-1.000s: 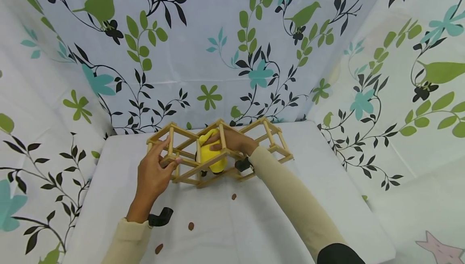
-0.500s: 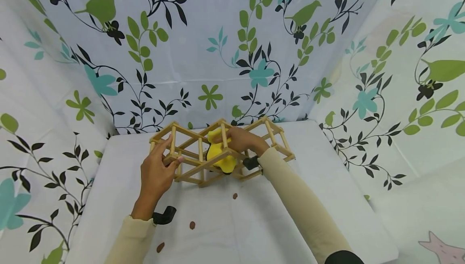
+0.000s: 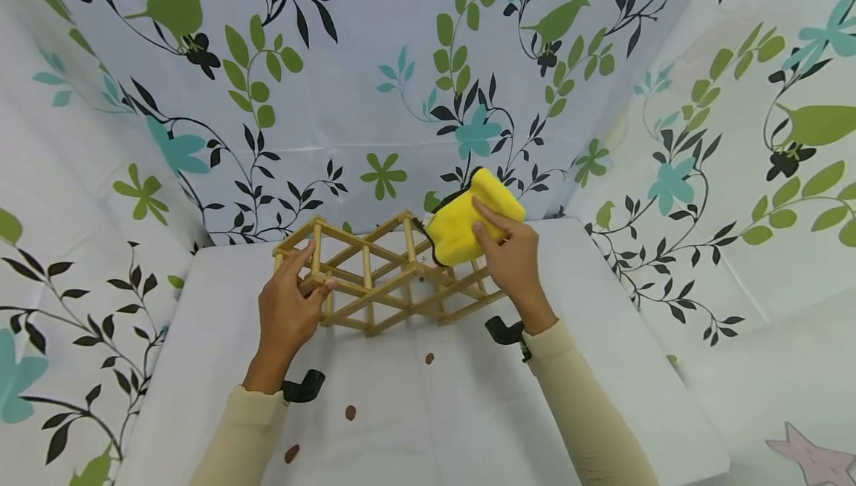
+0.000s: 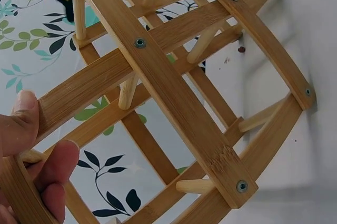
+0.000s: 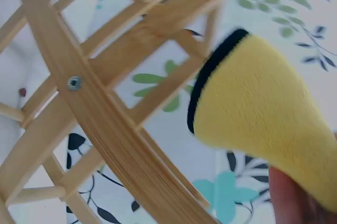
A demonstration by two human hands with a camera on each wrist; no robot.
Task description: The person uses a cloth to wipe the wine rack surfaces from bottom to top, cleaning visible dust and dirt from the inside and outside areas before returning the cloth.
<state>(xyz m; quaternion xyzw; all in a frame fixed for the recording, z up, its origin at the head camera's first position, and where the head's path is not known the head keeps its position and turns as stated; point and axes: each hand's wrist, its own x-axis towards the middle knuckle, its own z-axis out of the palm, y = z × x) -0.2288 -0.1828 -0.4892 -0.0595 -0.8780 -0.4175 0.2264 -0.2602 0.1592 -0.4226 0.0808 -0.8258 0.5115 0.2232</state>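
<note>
A wooden folding lattice rack of slats, dowels and screws stands near the back of the white table. My left hand grips its left end; in the left wrist view the thumb and fingertips curl round an end slat of the rack. Above the rack's right part, my right hand pinches a folded yellow cloth with black edging. In the right wrist view the cloth hangs beside the slats and hides most of the fingers. The cloth and right hand cover the rack's right end in the head view.
The white table carries small brown oval pieces, one of them between my forearms. Behind it hangs a curtain printed with leaves and birds. Similar patterned cloth lines both sides. Black cameras sit on both wrists.
My right hand has drawn the yellow cloth out from inside the rack, upward and to the right, and now holds it above. My left hand keeps its grip on the left end.
</note>
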